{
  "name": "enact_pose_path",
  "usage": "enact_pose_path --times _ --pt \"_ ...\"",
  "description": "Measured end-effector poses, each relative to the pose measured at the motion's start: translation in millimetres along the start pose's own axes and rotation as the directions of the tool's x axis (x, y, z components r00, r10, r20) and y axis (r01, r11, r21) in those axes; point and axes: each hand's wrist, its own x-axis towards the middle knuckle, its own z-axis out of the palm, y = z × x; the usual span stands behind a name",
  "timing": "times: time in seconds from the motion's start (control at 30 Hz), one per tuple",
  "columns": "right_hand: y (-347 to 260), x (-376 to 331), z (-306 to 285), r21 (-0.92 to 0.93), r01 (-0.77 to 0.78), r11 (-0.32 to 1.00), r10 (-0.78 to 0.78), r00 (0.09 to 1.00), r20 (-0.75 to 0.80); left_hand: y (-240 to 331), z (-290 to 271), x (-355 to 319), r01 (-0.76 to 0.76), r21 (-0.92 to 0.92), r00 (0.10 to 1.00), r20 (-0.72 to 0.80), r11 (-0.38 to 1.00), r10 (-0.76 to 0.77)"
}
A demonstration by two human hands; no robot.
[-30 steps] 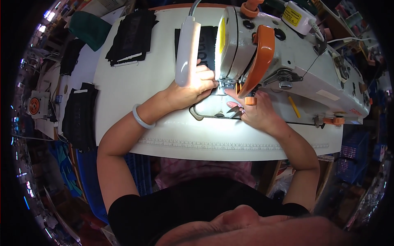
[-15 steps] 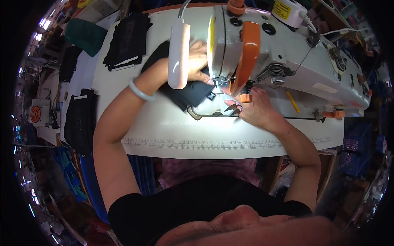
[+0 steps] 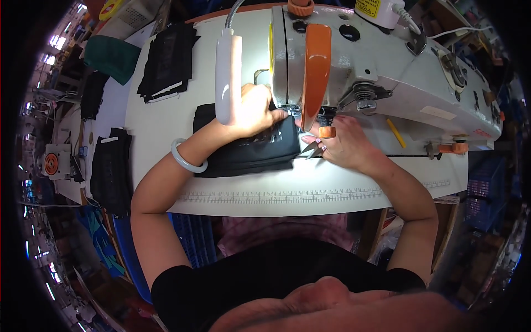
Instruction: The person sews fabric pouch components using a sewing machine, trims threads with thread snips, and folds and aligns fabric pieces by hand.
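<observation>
A folded black fabric piece [image 3: 249, 152] lies on the white sewing table, its right end beside the presser foot [image 3: 291, 109] of a sewing machine. My left hand [image 3: 255, 110] is closed on its upper edge, fingers curled and thumb reaching to the foot. Part of that hand is behind the lamp. To the right of the foot, my right hand [image 3: 345, 145] is closed around small thread snips [image 3: 315, 150], whose pointed blades stick out to the left near the fabric's edge. The machine's orange lever and knob hide some of its fingers.
A white lamp [image 3: 228, 77] on a bendable neck hangs over the left wrist. The machine head [image 3: 398, 72] fills the upper right. Black fabric stacks [image 3: 168, 61] lie at left. A yellow stick [image 3: 396, 133] rests under the machine arm; a printed ruler [image 3: 265, 196] runs along the front.
The black fabric has swung round from a slant to lie along the table's front edge. My left hand has shifted down and its fingers have curled in. My right hand stays in place with the snips.
</observation>
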Motion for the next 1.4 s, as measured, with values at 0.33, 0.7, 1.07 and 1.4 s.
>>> enact_pose_path --times 0.33,0.7,1.07,1.4 --pt "-3 -8 2 0.084 0.119 0.989 -0.106 0.984 -0.146 10 -9 -63 -0.323 0.292 0.913 -0.154 0.900 0.378" --pt "-9 -4 -4 -0.074 0.120 0.990 -0.126 0.989 -0.080 15 26 -67 -0.552 0.431 0.769 -0.067 0.714 0.635" --pt "-8 -3 0 -0.024 0.151 0.988 -0.152 0.985 -0.078 0 29 -58 -0.564 0.246 0.785 -0.135 0.788 0.604" --pt "-1 -3 1 0.035 -0.024 0.999 0.028 0.995 -0.097 -14 20 -31 -0.461 0.280 0.848 -0.141 0.842 0.511"
